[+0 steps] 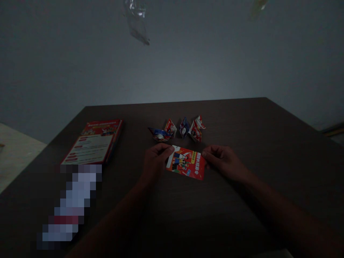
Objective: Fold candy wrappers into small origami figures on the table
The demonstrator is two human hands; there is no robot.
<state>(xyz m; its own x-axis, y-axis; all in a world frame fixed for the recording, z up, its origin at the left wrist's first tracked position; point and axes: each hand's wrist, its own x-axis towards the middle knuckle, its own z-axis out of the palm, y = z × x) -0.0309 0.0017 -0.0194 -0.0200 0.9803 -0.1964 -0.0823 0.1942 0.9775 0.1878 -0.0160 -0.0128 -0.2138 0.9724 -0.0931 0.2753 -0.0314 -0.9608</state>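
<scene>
A red printed sheet of paper [188, 163] with cartoon figures and large white characters is held between my two hands, slightly tilted above the dark table. My left hand [157, 159] pinches its upper left corner, thumb on top. At its right edge my right hand [223, 159] grips it between thumb and fingers. Just beyond the sheet stand two folded paper pieces in red, blue and white: the left folded paper [162, 133] and the right folded paper [192, 129]. Neither hand touches them.
A stack of printed leaflets [92, 143] lies on the left of the dark wooden table [236, 118]. A pixelated patch covers the area in front of it. A pale wall [201, 64] rises behind the table, with a clear plastic piece [137, 23] on it.
</scene>
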